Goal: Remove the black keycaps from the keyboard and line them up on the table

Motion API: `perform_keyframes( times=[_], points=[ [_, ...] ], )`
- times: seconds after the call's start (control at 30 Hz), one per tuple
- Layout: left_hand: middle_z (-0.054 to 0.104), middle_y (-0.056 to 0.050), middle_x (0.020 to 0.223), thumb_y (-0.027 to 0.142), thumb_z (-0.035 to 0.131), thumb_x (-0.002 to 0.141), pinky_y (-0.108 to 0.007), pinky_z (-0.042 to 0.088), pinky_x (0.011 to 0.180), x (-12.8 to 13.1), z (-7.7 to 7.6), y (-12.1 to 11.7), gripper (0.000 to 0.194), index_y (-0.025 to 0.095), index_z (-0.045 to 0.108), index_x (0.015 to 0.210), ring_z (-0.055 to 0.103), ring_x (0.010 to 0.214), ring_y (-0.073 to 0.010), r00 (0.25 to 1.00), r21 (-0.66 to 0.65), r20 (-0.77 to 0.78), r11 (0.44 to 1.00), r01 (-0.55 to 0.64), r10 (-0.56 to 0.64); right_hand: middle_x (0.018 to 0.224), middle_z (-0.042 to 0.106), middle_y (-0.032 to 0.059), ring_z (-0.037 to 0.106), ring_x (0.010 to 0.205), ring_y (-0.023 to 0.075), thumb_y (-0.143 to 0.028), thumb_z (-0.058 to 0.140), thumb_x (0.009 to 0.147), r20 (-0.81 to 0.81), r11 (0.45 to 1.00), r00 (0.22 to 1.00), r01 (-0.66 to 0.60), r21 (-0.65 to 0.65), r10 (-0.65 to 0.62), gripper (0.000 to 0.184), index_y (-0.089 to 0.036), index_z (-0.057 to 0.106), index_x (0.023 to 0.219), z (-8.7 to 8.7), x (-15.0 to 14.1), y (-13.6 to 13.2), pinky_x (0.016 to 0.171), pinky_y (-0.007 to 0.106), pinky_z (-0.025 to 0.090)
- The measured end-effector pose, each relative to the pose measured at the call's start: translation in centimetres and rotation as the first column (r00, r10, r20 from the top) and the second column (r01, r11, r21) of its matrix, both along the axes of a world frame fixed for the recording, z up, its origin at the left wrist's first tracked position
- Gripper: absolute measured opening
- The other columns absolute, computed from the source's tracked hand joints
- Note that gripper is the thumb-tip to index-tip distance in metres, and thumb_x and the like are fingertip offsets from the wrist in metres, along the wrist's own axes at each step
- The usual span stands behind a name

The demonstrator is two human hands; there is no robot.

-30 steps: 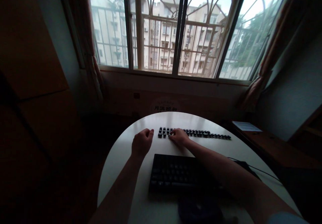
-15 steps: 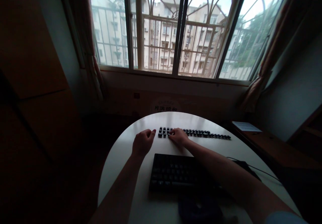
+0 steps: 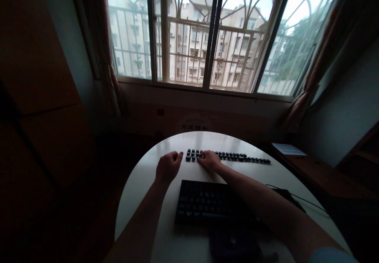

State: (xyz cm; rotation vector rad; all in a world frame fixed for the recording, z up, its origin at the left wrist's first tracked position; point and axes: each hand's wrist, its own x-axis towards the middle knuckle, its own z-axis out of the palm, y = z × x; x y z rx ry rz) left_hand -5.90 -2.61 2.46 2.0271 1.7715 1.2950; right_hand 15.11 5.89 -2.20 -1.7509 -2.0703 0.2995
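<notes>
Black keycaps (image 3: 233,156) stand in rows on the white round table (image 3: 139,200), stretching from between my hands off to the right. My right hand (image 3: 209,160) reaches into the left part of the rows, its thumb and fingertips pinched together on a keycap (image 3: 199,157). Just left of the rows, my left hand (image 3: 168,166) is curled into a fist resting over the table; what it holds, if anything, is hidden. Nearer to me lies a black keyboard (image 3: 204,204), partly covered by my right forearm.
A dark purple object (image 3: 233,247) lies at the near edge, too dim to name. A black cable (image 3: 308,203) runs off the table's right side. Beyond, a paper (image 3: 288,149) lies on a wooden desk (image 3: 314,168) beneath the window (image 3: 207,38).
Both hands keep nearly the same place and pose. The view has shifted very slightly; the keycap rows look unchanged.
</notes>
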Motion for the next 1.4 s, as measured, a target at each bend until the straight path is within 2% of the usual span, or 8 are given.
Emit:
perform_keyframes(
  times=[0.37, 0.47, 0.57, 0.63, 0.73, 0.83, 1.07, 1.4],
  points=[
    [0.041, 0.003, 0.049, 0.043, 0.045, 0.087, -0.026, 0.024, 0.054, -0.1, -0.1, 0.0, 0.042, 0.019, 0.042, 0.052, 0.042, 0.052, -0.0127, 1.0, -0.015, 0.009, 1.0, -0.016, 0.016, 0.089, 0.074, 0.0035, 0.067, 0.083, 0.0196, -0.034, 0.069, 0.075, -0.124, 0.999, 0.992, -0.006, 0.049, 0.012, 0.029, -0.024, 0.075, 0.102, 1.0, 0.2, -1.3, 0.071, 0.025, 0.045],
    [0.042, 0.003, 0.05, 0.043, 0.044, 0.087, -0.026, 0.025, 0.054, -0.1, 0.0, 0.0, 0.042, 0.02, 0.043, 0.052, 0.042, 0.052, -0.0129, 1.0, -0.014, -0.002, 1.0, -0.009, 0.009, 0.089, 0.073, 0.0061, 0.066, 0.084, 0.0194, -0.034, 0.058, 0.086, -0.21, 0.994, 0.977, -0.014, 0.108, 0.037, 0.026, -0.02, 0.074, 0.1, 2.4, 0.3, -2.6, 0.075, 0.026, 0.045],
    [0.043, 0.003, 0.049, 0.043, 0.045, 0.087, -0.026, 0.026, 0.054, -0.1, 0.0, 0.0, 0.042, 0.02, 0.043, 0.052, 0.043, 0.052, -0.013, 1.0, -0.028, -0.009, 1.0, 0.003, -0.004, 0.087, 0.072, 0.007, 0.065, 0.08, 0.0163, -0.039, 0.032, 0.099, -0.312, 0.988, 0.946, -0.045, 0.146, 0.09, 0.046, -0.016, 0.071, 0.108, 4.1, 0.9, -4.6, 0.074, 0.025, 0.047],
    [0.042, 0.003, 0.049, 0.043, 0.045, 0.087, -0.026, 0.026, 0.055, 0.1, -0.1, 0.0, 0.042, 0.02, 0.044, 0.052, 0.043, 0.052, -0.013, 0.999, -0.04, -0.02, 0.999, 0.025, -0.026, 0.084, 0.07, 0.0084, 0.064, 0.076, 0.0152, -0.046, 0.014, 0.101, -0.452, 0.987, 0.88, -0.093, 0.133, 0.143, 0.065, -0.013, 0.07, 0.107, 5.0, 1.5, -6.3, 0.069, 0.024, 0.049],
    [0.04, 0.004, 0.049, 0.043, 0.045, 0.087, -0.026, 0.026, 0.055, 0.6, -0.5, -0.1, 0.042, 0.02, 0.045, 0.053, 0.042, 0.052, -0.0126, 0.996, -0.048, -0.041, 0.996, 0.073, -0.075, 0.061, 0.059, 0.0056, 0.056, 0.055, 0.013, -0.065, 0.009, 0.095, -0.733, 0.979, 0.663, -0.202, 0.024, 0.155, 0.083, -0.011, 0.072, 0.092, 5.5, 2.5, -9.2, 0.052, 0.022, 0.045],
    [0.04, 0.004, 0.049, 0.043, 0.046, 0.087, -0.026, 0.025, 0.054, 1.5, -1.0, -0.2, 0.042, 0.019, 0.047, 0.053, 0.04, 0.05, -0.0121, 0.99, -0.075, -0.066, 0.99, 0.12, -0.125, 0.045, 0.042, -0.0031, 0.039, 0.037, 0.0092, -0.073, 0.022, 0.09, -0.831, 0.949, 0.553, -0.292, -0.121, 0.064, 0.076, -0.012, 0.068, 0.09, 5.1, 2.9, -11.8, 0.038, 0.02, 0.033],
    [0.041, 0.004, 0.049, 0.043, 0.045, 0.087, -0.026, 0.024, 0.053, 2.5, -1.9, -0.5, 0.042, 0.019, 0.048, 0.053, 0.04, 0.051, -0.012, 0.955, -0.174, -0.141, 0.956, 0.236, -0.262, 0.073, 0.061, -0.0007, 0.058, 0.059, 0.0113, -0.06, 0.068, 0.074, -0.908, 0.825, 0.405, -0.545, -0.15, 0.103, 0.05, -0.018, 0.054, 0.097, 2.2, 2.6, -13.9, 0.049, 0.02, 0.043],
    [0.049, 0.002, 0.052, 0.042, 0.05, 0.086, -0.026, 0.025, 0.054, 2.9, -2.4, -0.4, 0.038, 0.018, 0.056, 0.057, 0.044, 0.053, -0.0131, 0.942, -0.237, -0.201, 0.946, 0.221, -0.27, 0.058, 0.051, -0.0048, 0.04, 0.043, 0.0071, -0.064, 0.049, 0.087, -0.865, 0.9, 0.468, -0.433, -0.048, 0.179, 0.046, -0.019, 0.045, 0.085, -0.6, 2.3, -13.8, 0.04, 0.019, 0.031]
  ],
)
